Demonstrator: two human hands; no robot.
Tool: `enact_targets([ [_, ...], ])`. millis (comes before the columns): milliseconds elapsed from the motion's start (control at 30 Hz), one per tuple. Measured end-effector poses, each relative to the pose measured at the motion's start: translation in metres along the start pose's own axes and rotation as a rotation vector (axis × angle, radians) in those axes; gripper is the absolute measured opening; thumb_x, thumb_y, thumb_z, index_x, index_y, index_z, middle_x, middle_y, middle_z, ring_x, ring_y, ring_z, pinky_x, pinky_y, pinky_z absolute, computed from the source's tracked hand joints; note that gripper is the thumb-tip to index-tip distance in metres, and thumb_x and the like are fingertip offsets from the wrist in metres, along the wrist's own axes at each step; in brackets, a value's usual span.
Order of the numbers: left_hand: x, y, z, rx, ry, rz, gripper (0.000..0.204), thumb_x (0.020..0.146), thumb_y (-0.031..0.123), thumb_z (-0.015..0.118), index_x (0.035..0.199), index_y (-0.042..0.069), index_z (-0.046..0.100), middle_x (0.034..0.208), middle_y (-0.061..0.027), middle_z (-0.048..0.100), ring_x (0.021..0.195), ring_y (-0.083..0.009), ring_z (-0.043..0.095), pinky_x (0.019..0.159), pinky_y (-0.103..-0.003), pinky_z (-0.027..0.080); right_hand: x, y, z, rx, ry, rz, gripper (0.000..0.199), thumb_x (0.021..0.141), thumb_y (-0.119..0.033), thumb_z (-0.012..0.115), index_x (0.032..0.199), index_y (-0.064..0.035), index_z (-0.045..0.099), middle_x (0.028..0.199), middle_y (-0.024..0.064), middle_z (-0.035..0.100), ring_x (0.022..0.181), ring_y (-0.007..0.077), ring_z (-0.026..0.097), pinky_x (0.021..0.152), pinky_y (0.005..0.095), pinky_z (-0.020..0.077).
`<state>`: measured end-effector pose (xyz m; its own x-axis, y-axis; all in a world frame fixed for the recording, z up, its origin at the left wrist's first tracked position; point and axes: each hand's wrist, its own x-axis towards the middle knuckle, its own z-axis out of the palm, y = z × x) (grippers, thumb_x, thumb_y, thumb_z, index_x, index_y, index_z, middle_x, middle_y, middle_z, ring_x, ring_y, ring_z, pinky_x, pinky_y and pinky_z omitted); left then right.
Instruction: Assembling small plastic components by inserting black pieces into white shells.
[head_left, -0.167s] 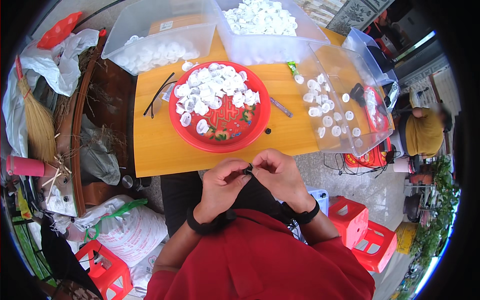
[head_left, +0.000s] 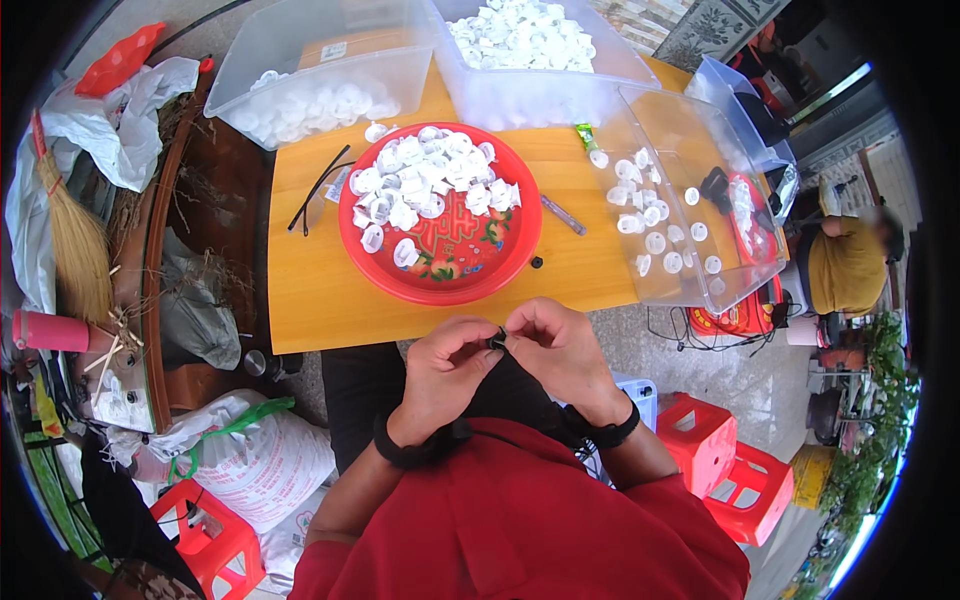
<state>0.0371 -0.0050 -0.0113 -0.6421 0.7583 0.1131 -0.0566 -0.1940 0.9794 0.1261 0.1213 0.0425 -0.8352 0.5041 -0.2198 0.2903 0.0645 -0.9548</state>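
Just off the table's front edge, my left hand [head_left: 447, 365] and my right hand [head_left: 560, 355] meet with pinched fingers. Between their fingertips is a small black part [head_left: 496, 341], mostly covered, so its exact kind does not show. Beyond them on the table stands a round red basin [head_left: 440, 288] with a printed pattern. Many small white cup-like plastic pieces [head_left: 425, 170] are heaped in its far half. A similar small black round piece [head_left: 536, 263] lies on the table right of the basin.
A clear bin [head_left: 400, 70] and another heaped with white pieces [head_left: 540, 95] stand at the back of the wooden table [head_left: 590, 270]. A clear tray [head_left: 640, 290] with scattered white pieces sits right. Glasses [head_left: 318, 188] and a pen [head_left: 562, 215] flank the basin. Red stools [head_left: 697, 437] stand at right.
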Motion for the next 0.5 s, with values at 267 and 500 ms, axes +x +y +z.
enact_targets([
  [267,0.0003,-0.0001,0.0001,0.001,-0.008,-0.004,0.024,0.074,-0.009,0.064,0.097,-0.002,0.060,0.095,-0.0062,0.059,0.082,-0.0103,0.056,0.073,-0.023,0.047,-0.0011,-0.0028,0.0008,-0.044,0.012,-0.012,0.008,0.076,-0.002,0.060,0.082,0.0005,0.056,0.069,0.0025,0.056,0.065,0.0069,0.051,0.059,0.0226,0.0437],
  [500,-0.0004,-0.0013,0.0005,-0.026,0.000,-0.008,0.024,0.074,-0.009,0.064,0.097,-0.002,0.060,0.095,-0.0060,0.059,0.082,-0.0098,0.056,0.072,-0.023,0.047,-0.0029,-0.0039,0.0005,-0.032,0.021,0.004,0.008,0.076,-0.001,0.060,0.083,0.0005,0.055,0.069,0.0028,0.056,0.065,0.0070,0.051,0.060,0.0226,0.0439],
])
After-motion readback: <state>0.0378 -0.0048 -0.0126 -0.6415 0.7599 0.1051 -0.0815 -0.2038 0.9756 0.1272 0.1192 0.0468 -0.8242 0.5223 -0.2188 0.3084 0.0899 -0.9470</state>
